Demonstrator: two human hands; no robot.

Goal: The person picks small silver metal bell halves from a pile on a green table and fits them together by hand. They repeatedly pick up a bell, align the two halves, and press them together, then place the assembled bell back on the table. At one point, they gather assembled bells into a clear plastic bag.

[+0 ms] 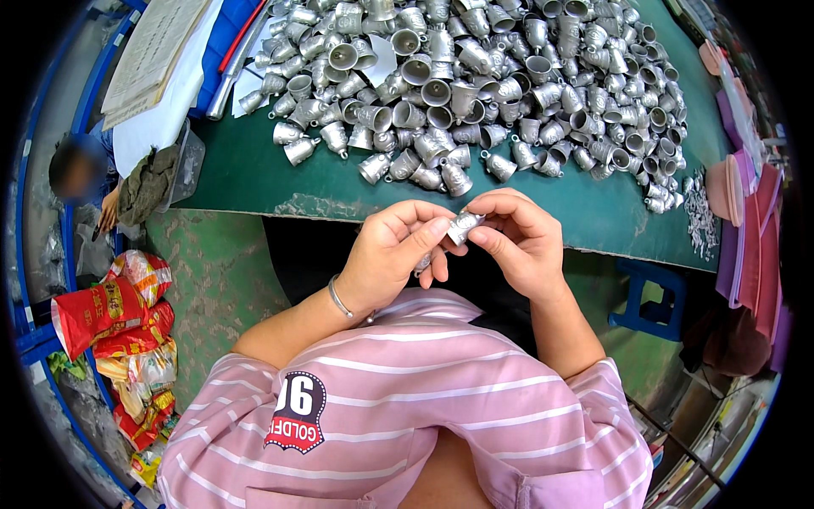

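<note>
Just off the near edge of the green table [254, 182], my two hands meet over a small silver metal bell [462, 226]. My left hand [386, 250] grips the bell's body between thumb and fingers. The thumb and forefinger of my right hand [527, 246] pinch at the bell's other end; what they may hold there is too small to make out. A second silver piece [422, 263], apparently another bell, shows partly under my left fingers. Beyond my hands lies a large heap of similar silver bells [475, 93], many tipped on their sides with top loops showing.
Small silvery pieces [700, 216] lie at the table's right edge, beside pink and purple bins [736, 191]. A blue stool [649, 297] stands below right. Papers [157, 59] and a clear tub with dark cloth [148, 187] are left. Red bags [114, 310] and another person [106, 170] are farther left.
</note>
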